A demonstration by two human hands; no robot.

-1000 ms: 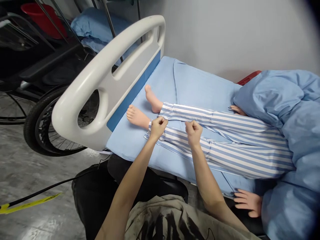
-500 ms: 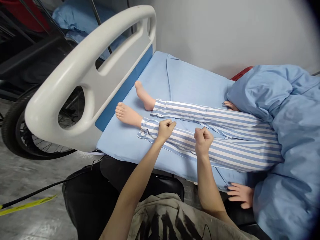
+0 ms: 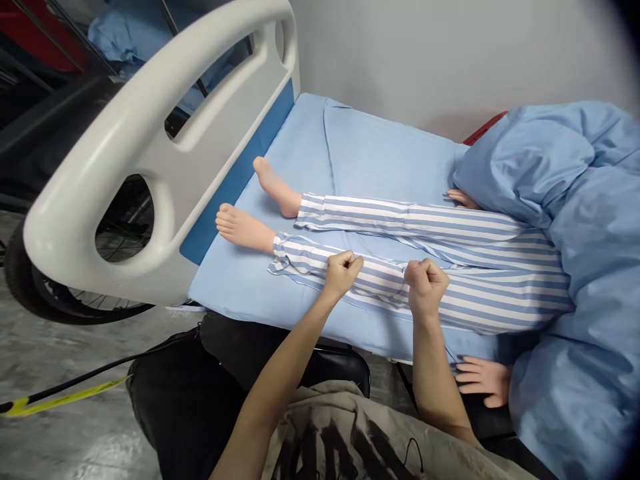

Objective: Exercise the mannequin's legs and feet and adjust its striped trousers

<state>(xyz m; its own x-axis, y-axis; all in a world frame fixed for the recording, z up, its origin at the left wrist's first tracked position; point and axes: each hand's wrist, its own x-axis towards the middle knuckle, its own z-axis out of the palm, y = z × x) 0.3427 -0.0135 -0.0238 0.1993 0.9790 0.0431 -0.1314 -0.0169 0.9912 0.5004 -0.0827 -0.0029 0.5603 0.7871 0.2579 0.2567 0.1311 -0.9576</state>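
Observation:
On the bed lies a manikin in blue-and-white striped trousers (image 3: 500,293), with a near bare foot (image 3: 245,229) and a far bare foot (image 3: 277,190) on the left. My left hand (image 3: 344,272) is a closed fist over the lower part of the near trouser leg. Farther right, my right hand (image 3: 427,283) makes another fist above the same leg, around knee height. Nothing shows in either fist. Whether the knuckles touch the cloth I cannot tell. A blue quilt (image 3: 600,220) hides the manikin's upper body; one manikin hand (image 3: 484,380) sticks out at the near edge.
A white bed end board (image 3: 210,143) rises at the left. Beyond it stands a wheelchair, its wheel (image 3: 30,287) low beside the board. A light blue sheet (image 3: 390,153) covers the mattress. A black seat (image 3: 340,370) is at the near side, and a grey wall (image 3: 425,60) behind.
Both fists have shifted a little to the right along the near leg, still closed. The view has also moved slightly, so the bed end sits farther left.

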